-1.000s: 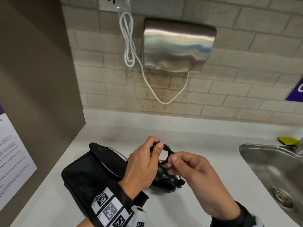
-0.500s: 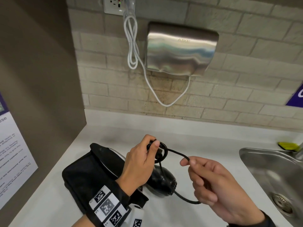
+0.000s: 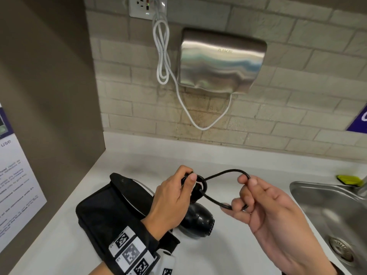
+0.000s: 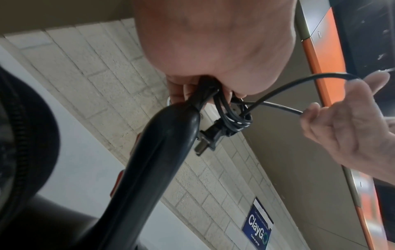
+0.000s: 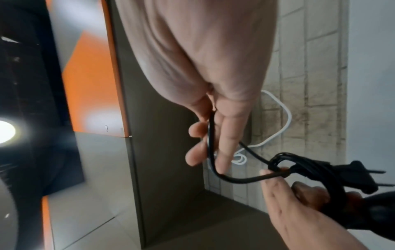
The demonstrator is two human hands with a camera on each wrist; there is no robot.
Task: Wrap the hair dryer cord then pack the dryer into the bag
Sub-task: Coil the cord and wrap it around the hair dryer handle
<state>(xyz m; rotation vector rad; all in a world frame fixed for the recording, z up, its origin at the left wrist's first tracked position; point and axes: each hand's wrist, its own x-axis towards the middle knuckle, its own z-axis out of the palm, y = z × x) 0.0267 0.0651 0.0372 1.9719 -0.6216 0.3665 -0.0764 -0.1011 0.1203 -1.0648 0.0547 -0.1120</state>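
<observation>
Hair dryer stands nose-down on the worktop, just right of the black bag, while the left hand grips its handle top and coiled cord, and right-hand fingers, at 3 o'clock, pinch a slack loop, apparently for another wrap.

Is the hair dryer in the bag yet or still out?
Still out. The hair dryer stands on the counter beside the black bag, its handle in the left hand; the right hand holds a cord loop.

Even, soft indoor light; head view sharp centrally, blurred and bent at edges. Glare bands on steel hand dryer. Right wrist view: blown-out ceiling lamp, motion blur.
</observation>
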